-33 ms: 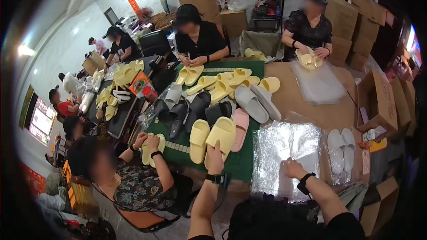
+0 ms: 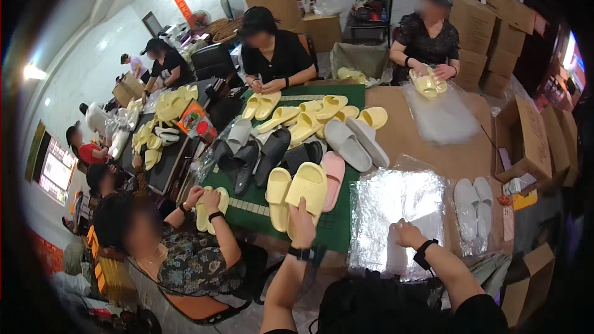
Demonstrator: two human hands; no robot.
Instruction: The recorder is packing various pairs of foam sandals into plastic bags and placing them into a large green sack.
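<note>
My left hand (image 2: 302, 224) grips the heel end of a ribbed yellow slipper (image 2: 307, 187), tilted up. Its mate, another yellow slipper (image 2: 278, 195), lies against it on the left. A pink slipper (image 2: 333, 179) shows partly behind the held one. On the right, my right hand (image 2: 407, 234) rests over a stack of shiny clear plastic bags (image 2: 377, 210), its fingers bent and pressed together at the film. How much film it pinches is hard to see. A grey pair of slippers (image 2: 473, 210) in clear plastic lies to the right of that stack.
Black slippers (image 2: 272, 158), a grey pair (image 2: 356, 143) and several yellow slippers (image 2: 306, 125) crowd the green mat (image 2: 334, 235). Co-workers sit at the left and far sides, handling yellow slippers. An open cardboard box (image 2: 523, 142) stands at the right edge.
The person at the back right has turned the yellow slippers in their hands. My own hands keep nearly the same places, with the slipper still in my left hand.
</note>
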